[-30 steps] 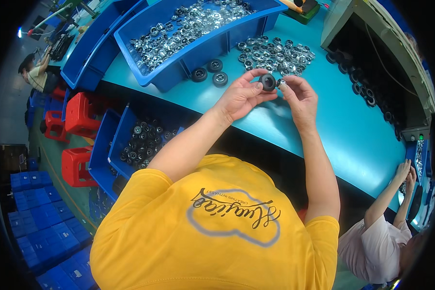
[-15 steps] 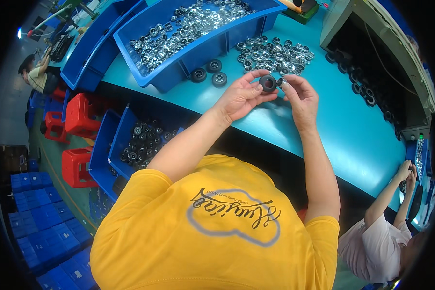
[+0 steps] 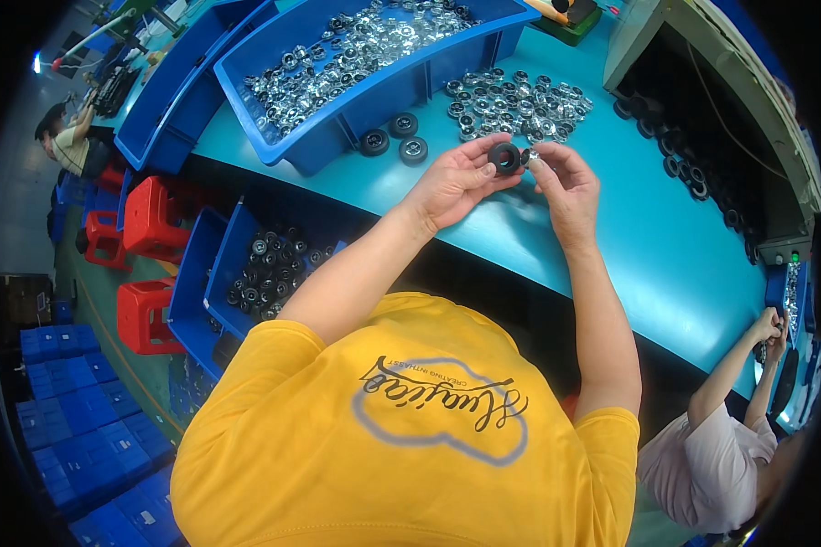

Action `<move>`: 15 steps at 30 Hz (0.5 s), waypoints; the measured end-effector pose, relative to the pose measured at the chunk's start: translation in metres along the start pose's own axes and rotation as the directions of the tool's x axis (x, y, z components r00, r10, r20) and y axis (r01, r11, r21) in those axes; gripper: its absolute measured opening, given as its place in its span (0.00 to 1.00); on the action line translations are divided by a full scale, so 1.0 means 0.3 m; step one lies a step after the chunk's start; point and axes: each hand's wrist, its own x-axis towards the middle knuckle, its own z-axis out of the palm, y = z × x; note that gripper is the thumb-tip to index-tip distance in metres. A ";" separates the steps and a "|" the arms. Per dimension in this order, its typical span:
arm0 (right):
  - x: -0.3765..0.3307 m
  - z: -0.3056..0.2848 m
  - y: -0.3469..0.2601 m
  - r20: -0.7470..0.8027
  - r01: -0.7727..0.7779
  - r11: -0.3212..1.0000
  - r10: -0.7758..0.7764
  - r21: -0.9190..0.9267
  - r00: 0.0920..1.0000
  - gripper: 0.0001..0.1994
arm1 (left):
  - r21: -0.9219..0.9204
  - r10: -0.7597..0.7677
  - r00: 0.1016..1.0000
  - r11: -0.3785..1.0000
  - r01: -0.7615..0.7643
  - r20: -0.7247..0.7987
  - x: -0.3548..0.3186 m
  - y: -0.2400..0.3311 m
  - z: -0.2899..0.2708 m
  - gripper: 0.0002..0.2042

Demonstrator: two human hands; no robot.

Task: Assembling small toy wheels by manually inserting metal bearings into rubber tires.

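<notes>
Hands at the centre of the teal worktop [image 3: 666, 264], seen from above. Left hand [image 3: 452, 182] has its grip clamped on a black rubber ring [image 3: 504, 157], pinched between thumb and fingertips and held just above the worktop surface. Right hand [image 3: 567, 182] meets it from 3 o'clock, its grip together on a small silver metal part [image 3: 530, 157] that touches the ring's edge. Compared with the view half a second earlier, both hands and the ring occupy nearly the same spot; only a slight shift of the fingers about the ring is visible.

Loose pile of silver metal parts [image 3: 518, 100] lies on the worktop at 12 o'clock from the hands, near them. Two black wheels [image 3: 401, 137] sit at 10 o'clock, just beside the large blue bin [image 3: 337, 137], which is filled with further silver parts. Lower blue bin [image 3: 223, 264] with dark rings stands at 8 o'clock, below the worktop edge, beside red stools [image 3: 150, 223]. Another person's sleeve [image 3: 707, 465] shows at 4 o'clock, well apart.
</notes>
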 end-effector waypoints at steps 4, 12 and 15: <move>-0.002 0.014 0.009 0.015 0.112 0.992 -0.111 -0.062 0.994 0.11 | 0.029 0.016 1.000 0.999 -0.016 -0.015 0.002 -0.007 0.004 0.26; -0.012 0.029 0.005 0.075 0.293 0.892 -0.285 -0.344 0.956 0.13 | 0.218 0.010 0.998 0.976 0.003 -0.061 -0.006 -0.018 0.018 0.26; -0.015 0.038 -0.008 0.061 0.287 0.870 -0.287 -0.401 0.956 0.12 | 0.262 0.025 0.997 0.965 -0.006 -0.069 -0.002 -0.026 0.019 0.25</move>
